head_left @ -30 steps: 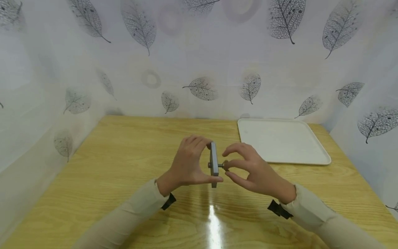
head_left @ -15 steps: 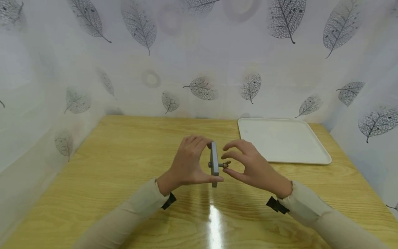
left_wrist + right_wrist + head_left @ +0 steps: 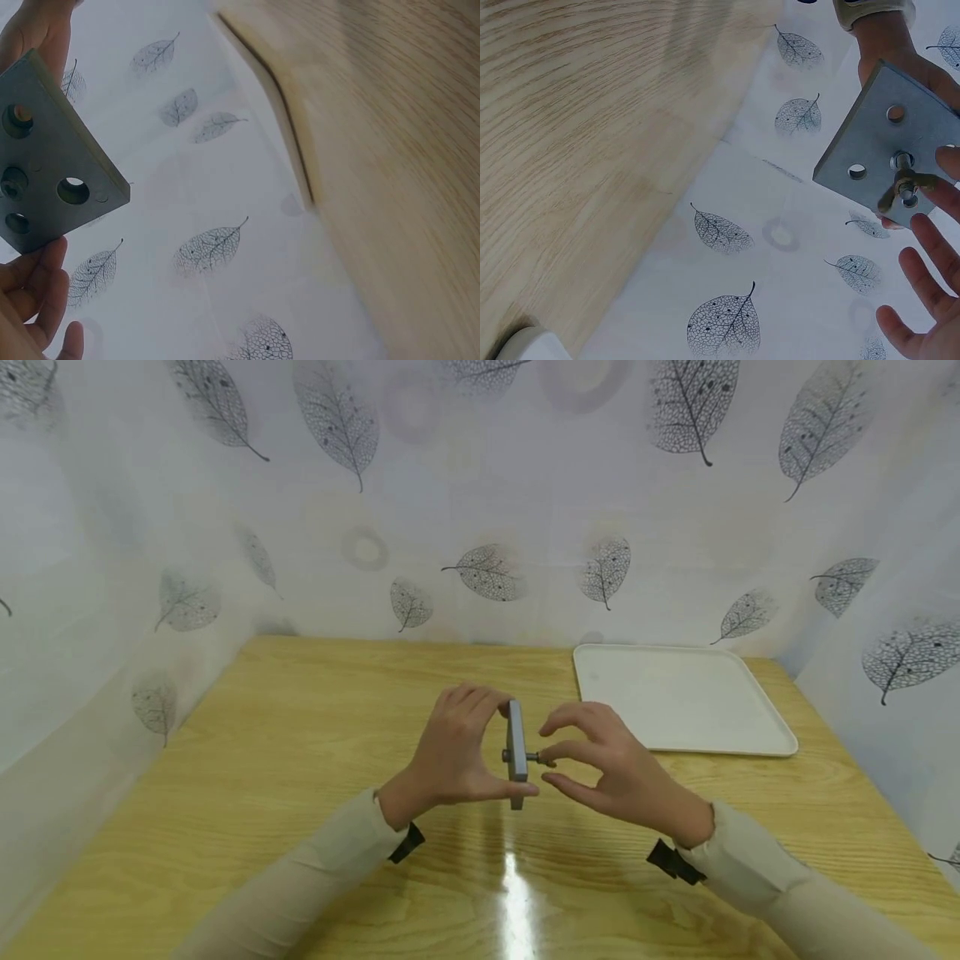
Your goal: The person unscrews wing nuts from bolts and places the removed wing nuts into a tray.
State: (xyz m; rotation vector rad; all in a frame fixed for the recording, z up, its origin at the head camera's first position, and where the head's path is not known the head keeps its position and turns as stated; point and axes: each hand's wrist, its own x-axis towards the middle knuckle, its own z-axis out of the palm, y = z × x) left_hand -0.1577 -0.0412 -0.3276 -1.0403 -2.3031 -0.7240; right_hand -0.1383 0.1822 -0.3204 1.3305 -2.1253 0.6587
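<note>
In the head view my left hand (image 3: 453,752) holds a grey metal plate (image 3: 516,743) on edge above the table, fingers at its top and thumb at its lower edge. The plate has several round holes, and a bolt (image 3: 904,161) passes through one of them. A brass-coloured wing nut (image 3: 906,185) sits on the bolt's end, on the right side, a short way off the plate. My right hand (image 3: 615,772) has its fingers spread and bent around the wing nut, one fingertip touching a wing. The bolt's head (image 3: 13,183) shows on the left face.
A white tray (image 3: 686,697) lies at the back right of the wooden table (image 3: 360,710). Behind and at both sides hangs a pale curtain (image 3: 525,510) with a leaf print. Dark straps (image 3: 675,862) show at both wrists.
The right fingers have drawn back from the wing nut and come to it again, and its wings now stand at a different angle. The left hand and plate stay nearly still.
</note>
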